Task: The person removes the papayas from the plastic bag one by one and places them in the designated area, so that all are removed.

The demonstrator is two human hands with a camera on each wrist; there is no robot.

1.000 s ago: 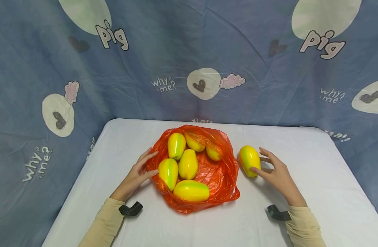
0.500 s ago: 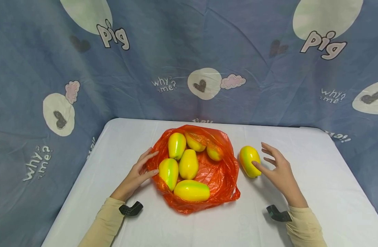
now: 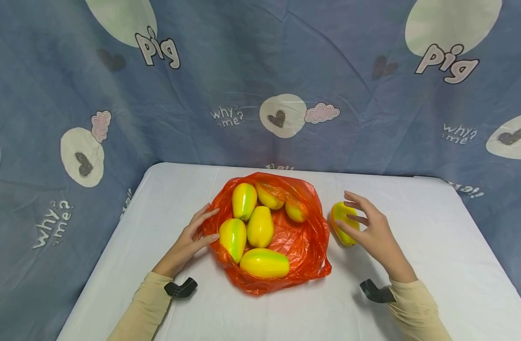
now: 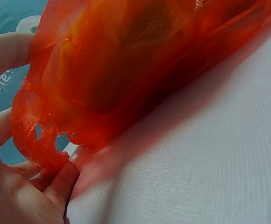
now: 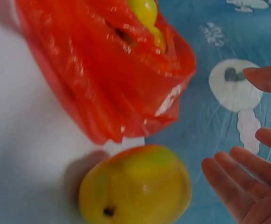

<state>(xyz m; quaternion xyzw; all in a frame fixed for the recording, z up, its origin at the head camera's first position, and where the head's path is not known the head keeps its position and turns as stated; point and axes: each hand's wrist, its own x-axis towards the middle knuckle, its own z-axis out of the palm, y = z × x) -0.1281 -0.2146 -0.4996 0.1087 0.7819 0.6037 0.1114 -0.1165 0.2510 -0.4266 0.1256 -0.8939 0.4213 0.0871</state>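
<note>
Yellow fruit (image 3: 339, 214) | partly screened by right grip (image 3: 374, 233) | cropped in right-wrist view

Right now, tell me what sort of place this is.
Probably a staged recording spot: a white-covered table backed by printed blue cloth, with a red bag of yellow fruit.

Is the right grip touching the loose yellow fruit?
Apart: the right wrist view shows blue cloth between right grip and loose yellow fruit.

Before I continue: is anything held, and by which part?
The right hand, open near the loose fruit, holds nothing. The left hand touches the red bag at its left edge; whether it grips cannot be told.
</note>
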